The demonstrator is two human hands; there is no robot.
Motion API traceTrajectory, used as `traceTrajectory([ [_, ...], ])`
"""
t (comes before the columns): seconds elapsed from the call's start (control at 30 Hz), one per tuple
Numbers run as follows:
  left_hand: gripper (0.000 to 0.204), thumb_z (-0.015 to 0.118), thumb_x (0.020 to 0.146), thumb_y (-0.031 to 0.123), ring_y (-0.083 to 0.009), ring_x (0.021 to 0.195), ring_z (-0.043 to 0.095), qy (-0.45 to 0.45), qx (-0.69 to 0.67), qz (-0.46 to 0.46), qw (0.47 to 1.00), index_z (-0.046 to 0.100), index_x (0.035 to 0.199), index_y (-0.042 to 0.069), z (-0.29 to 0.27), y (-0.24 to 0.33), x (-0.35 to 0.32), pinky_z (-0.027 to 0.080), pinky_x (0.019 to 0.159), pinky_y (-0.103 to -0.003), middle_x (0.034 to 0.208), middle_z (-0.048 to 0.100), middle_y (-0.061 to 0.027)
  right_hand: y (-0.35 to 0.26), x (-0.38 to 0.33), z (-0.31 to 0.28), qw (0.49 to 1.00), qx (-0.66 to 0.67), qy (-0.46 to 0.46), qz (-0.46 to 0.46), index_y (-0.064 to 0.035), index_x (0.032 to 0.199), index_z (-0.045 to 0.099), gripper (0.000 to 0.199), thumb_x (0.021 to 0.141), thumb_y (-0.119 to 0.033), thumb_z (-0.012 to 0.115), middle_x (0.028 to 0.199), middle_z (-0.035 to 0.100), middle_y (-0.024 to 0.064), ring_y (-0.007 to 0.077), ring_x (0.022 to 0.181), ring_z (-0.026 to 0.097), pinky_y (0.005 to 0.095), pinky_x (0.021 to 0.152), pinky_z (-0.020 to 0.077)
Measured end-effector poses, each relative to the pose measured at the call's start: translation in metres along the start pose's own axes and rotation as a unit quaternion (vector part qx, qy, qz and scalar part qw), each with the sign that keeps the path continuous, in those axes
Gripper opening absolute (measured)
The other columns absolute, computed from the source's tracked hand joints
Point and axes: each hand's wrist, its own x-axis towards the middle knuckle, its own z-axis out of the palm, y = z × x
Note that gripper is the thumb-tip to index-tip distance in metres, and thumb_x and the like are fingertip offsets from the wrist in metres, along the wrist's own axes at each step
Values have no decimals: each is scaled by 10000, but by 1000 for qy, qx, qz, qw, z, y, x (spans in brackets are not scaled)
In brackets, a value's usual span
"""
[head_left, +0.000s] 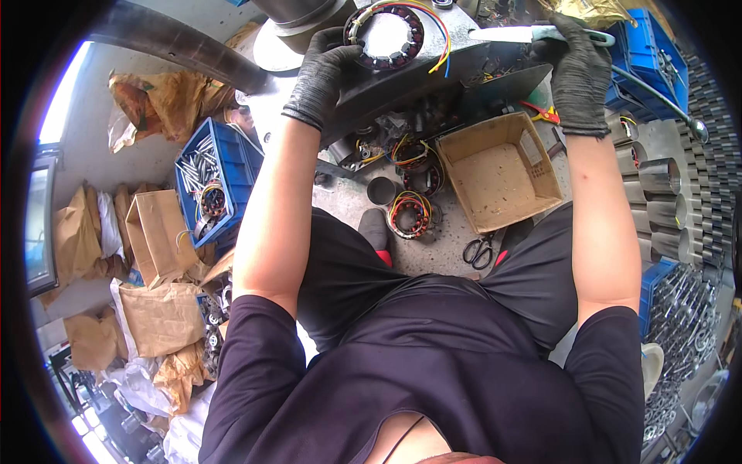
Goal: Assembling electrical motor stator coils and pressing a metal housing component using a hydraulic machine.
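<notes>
My left hand [325,73], gloved, pinches the left edge of the wound ring [413,40] at the top centre of the frame, over the pale metal plate [460,27]; I can't tell whether the ring rests on it. My right hand [580,73], gloved too, is curled around the pale blade-like tool [502,35] at the upper right, its tip pointing left toward the ring but well apart from it. To handle these two well, I'd hold the ring by its outer rim, thumb off the windings, since a hard squeeze there could scuff the wire. The yellow, red and blue leads [446,46] arc off the ring's right side, just where the tool points, so I'd sweep them clear before the tip comes near; nicked insulation looks like the likeliest harm. I'd move the tool lightly, from the wrist, and point it away from my left fingers. Steadying the ring against the plate should stop it tipping.
</notes>
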Motion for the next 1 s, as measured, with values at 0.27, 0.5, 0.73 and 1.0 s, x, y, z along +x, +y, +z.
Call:
traceTrajectory([
  [0.27, 498, 682, 864, -30, -279, 942, 714, 21, -49, 12, 999, 512, 1327, 39, 3, 1, 4, 657, 820, -423, 1115, 673, -158, -14, -43, 23, 995, -37, -83, -33, -11, 1114, 744, 200, 963, -142, 731, 900, 738, 100, 182, 775, 734, 307, 685, 616],
  [0.5, 519, 660, 848, -62, -279, 989, 703, 39, -59, -9, 997, 517, 1337, 36, 13, 4, 4, 649, 867, -420, 1146, 669, -160, 15, -50, 39, 951, -176, -204, -149, -45, 1112, 734, 155, 968, -102, 738, 943, 728, 16, 87, 817, 677, 241, 700, 570],
  [0.73, 517, 657, 832, -55, -250, 947, 696, 25, -49, 16, 998, 527, 1327, 19, 17, 7, -3, 638, 816, -388, 1105, 680, -152, 23, -55, 50, 920, -262, -232, -175, -44, 1050, 712, 182, 905, -120, 792, 961, 728, 104, 196, 856, 727, 328, 756, 580],
  [1.0, 513, 686, 810, -4, -197, 910, 677, 37, -22, 21, 999, 581, 1311, 32, 11, 5, 0, 602, 814, -336, 1073, 685, -111, 9, -50, 47, 933, -223, -223, -172, -35, 1025, 725, 106, 927, -56, 758, 935, 707, 22, 94, 831, 656, 252, 738, 533],
])
